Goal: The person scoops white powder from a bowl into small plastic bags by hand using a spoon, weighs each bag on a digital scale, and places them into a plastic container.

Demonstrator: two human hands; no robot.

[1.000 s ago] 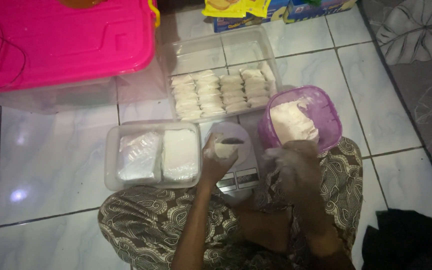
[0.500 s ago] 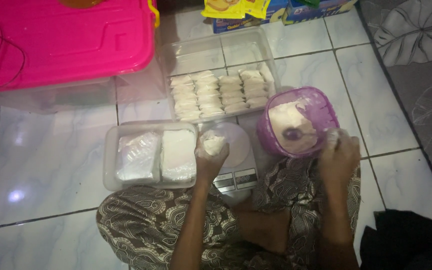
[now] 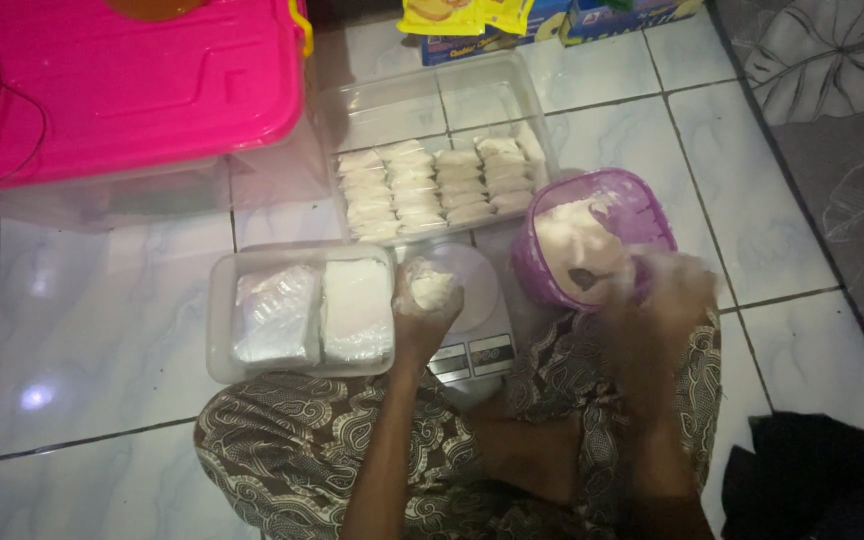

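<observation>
Since half a second before, the right hand (image 3: 667,290) had shifted inward to the near rim of the purple bowl (image 3: 642,200), while the left hand (image 3: 422,310) had stayed over the scale holding its lump. The left hand was curled around a small ball of white dough (image 3: 432,287), fingers closed on it above the round white platform of the kitchen scale (image 3: 472,340). The right hand was blurred by motion, so whether its fingers were spread or pinching anything could not be told; it lay against the bowl's edge, beside the mass of white dough (image 3: 572,245) inside. Just left of the scale sat a clear rectangular container (image 3: 217,330) holding two white plastic-wrapped packs side by side. Beyond the scale a larger clear tray (image 3: 392,100) held rows of small white dough pieces filling its near half. A pink storage box lid (image 3: 132,80) lay farther off on the tiled floor (image 3: 102,300), and the person's patterned trousers (image 3: 282,450) filled the foreground.
</observation>
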